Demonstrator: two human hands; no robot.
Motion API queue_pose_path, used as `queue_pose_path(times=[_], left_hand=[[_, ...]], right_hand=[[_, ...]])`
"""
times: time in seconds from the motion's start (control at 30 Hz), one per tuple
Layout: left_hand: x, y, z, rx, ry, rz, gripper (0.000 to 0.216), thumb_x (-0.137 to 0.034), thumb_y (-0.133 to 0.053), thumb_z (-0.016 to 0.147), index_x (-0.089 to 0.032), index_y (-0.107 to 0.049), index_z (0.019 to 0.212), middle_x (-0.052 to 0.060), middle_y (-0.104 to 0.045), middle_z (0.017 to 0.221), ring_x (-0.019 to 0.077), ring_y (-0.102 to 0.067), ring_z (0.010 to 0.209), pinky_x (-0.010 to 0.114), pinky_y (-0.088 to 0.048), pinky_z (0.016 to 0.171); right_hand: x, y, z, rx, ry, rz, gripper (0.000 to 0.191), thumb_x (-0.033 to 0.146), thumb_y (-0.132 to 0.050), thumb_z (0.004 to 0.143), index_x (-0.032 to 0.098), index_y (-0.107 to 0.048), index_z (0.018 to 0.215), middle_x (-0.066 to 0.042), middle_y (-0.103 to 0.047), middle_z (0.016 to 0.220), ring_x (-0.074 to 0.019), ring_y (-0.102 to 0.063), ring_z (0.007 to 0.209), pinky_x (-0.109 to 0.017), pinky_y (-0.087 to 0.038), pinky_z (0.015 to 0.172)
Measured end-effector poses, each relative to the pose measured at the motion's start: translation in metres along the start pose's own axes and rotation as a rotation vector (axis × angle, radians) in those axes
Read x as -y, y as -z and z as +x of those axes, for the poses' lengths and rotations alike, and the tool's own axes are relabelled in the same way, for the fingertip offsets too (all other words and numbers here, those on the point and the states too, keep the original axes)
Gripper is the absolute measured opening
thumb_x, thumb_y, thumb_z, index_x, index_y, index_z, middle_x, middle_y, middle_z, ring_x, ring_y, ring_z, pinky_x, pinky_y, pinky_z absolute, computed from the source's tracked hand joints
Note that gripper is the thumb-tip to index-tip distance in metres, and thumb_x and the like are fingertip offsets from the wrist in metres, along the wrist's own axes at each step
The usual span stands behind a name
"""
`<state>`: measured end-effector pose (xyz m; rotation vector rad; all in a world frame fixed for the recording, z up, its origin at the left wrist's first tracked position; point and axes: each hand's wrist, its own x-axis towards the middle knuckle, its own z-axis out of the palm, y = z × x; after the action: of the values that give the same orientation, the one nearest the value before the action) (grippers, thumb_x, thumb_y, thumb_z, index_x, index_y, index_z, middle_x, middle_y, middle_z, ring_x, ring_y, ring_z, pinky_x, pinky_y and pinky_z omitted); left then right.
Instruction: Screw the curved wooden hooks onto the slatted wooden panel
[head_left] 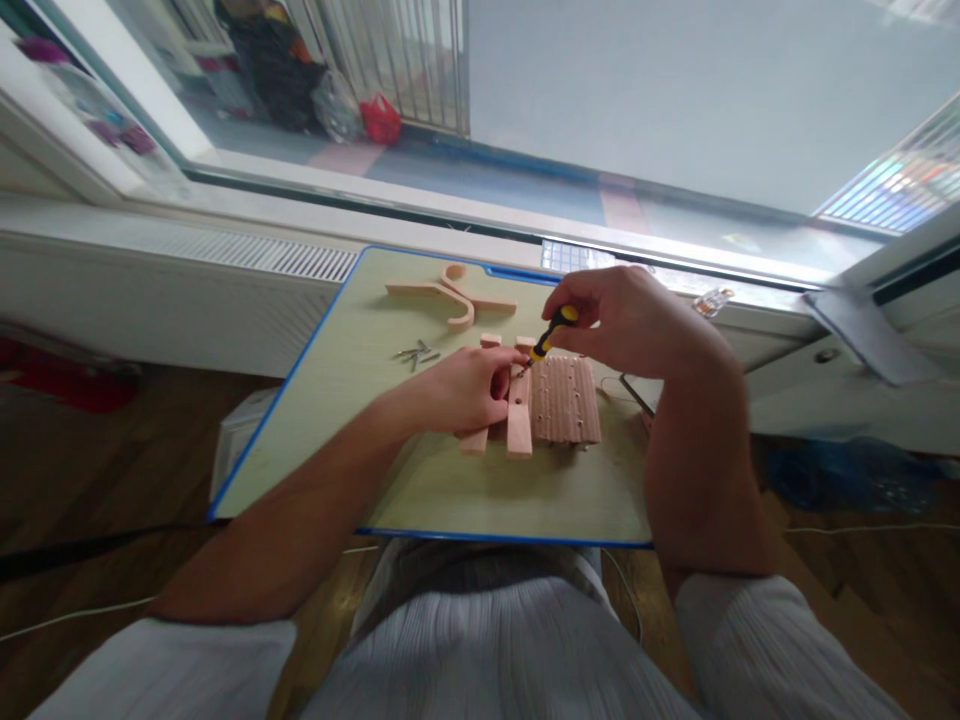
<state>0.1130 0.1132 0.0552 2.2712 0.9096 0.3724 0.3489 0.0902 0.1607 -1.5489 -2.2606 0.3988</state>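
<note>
Your left hand [469, 388] is closed around a wood bar [519, 425] in the middle of the desk [420, 480]. Your right hand [622, 320] grips a yellow and black screwdriver [551, 332], with its tip touching the bar. A ridged board [566, 400] lies just beside it. Little screws [416, 353] lie nearby.

Right hand [630, 320]: grips yellow-black screwdriver [550, 335], tip on pale wooden bar [519, 410].
Left hand [469, 390]: clamps that bar.
</note>
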Motion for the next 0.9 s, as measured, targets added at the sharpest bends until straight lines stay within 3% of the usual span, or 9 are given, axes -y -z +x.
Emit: queue_pose_path(times=[0.43,0.57,0.73,0.9], left_hand=[[0.004,-0.003,0.003,-0.143,-0.005,0.006,0.033,-0.011,-0.074,0.084,-0.017,-0.082,0.116,0.001,-0.077,0.083,0.0148,-0.067,0.069,0.027,-0.049,0.067],[0.005,-0.004,0.003,-0.154,0.014,0.011,0.034,-0.01,-0.077,0.082,-0.017,-0.084,0.114,0.001,-0.079,0.084,0.0148,-0.068,0.07,0.027,-0.049,0.067],[0.01,-0.01,0.005,-0.206,0.003,-0.023,0.032,-0.022,-0.076,0.093,-0.018,-0.087,0.123,0.004,-0.084,0.09,0.0161,-0.072,0.075,0.028,-0.053,0.07],[0.01,-0.017,0.007,-0.298,-0.01,-0.024,0.028,-0.035,-0.075,0.101,-0.022,-0.09,0.12,0.005,-0.088,0.094,0.0199,-0.077,0.081,0.031,-0.056,0.074]], right_hand=[[0.012,-0.009,0.002,-0.028,-0.03,-0.117,0.02,0.031,-0.074,0.086,0.022,-0.084,0.101,-0.007,-0.077,0.089,-0.0227,-0.064,0.08,-0.04,-0.044,0.077],[0.016,-0.015,0.005,-0.057,-0.093,-0.217,0.021,0.042,-0.075,0.091,0.021,-0.079,0.09,-0.008,-0.069,0.078,-0.0223,-0.058,0.074,-0.04,-0.039,0.072],[0.013,-0.017,0.011,-0.081,-0.181,-0.301,0.039,0.057,-0.073,0.095,0.023,-0.072,0.076,-0.005,-0.061,0.069,-0.0192,-0.049,0.065,-0.039,-0.033,0.067],[0.015,-0.019,0.012,-0.093,-0.158,-0.246,0.045,0.063,-0.078,0.091,0.024,-0.066,0.071,-0.002,-0.058,0.065,-0.0173,-0.046,0.063,-0.037,-0.031,0.066]])
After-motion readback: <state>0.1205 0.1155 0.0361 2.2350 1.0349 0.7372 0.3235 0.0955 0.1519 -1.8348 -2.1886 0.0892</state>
